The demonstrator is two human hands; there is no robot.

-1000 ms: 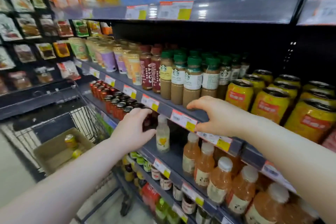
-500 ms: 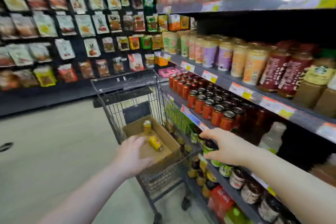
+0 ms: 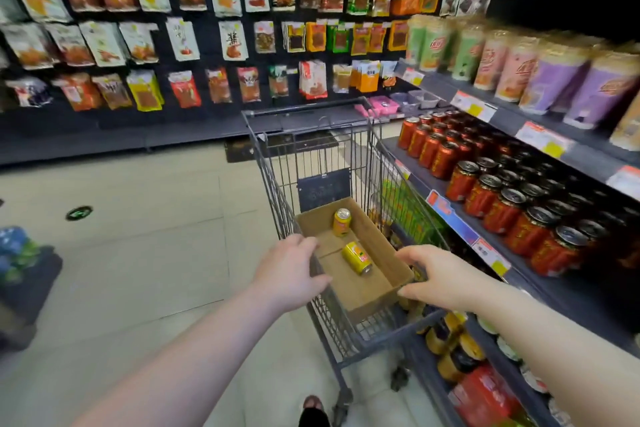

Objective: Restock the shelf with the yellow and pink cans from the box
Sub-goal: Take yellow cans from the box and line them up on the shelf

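Two short yellow drink cans sit in the open brown cardboard box (image 3: 379,241): the upright can (image 3: 341,222) at its far end, the toppled can (image 3: 356,257) on its side near the middle. The box rests in a grey wire shopping cart (image 3: 277,191). The left hand (image 3: 289,274) hovers over the box's left rim, fingers relaxed, holding nothing. The right hand (image 3: 440,276), loosely bent and empty, is at the near right corner, perhaps touching cardboard. Red cans (image 3: 485,191) fill the shelf beside the cart.
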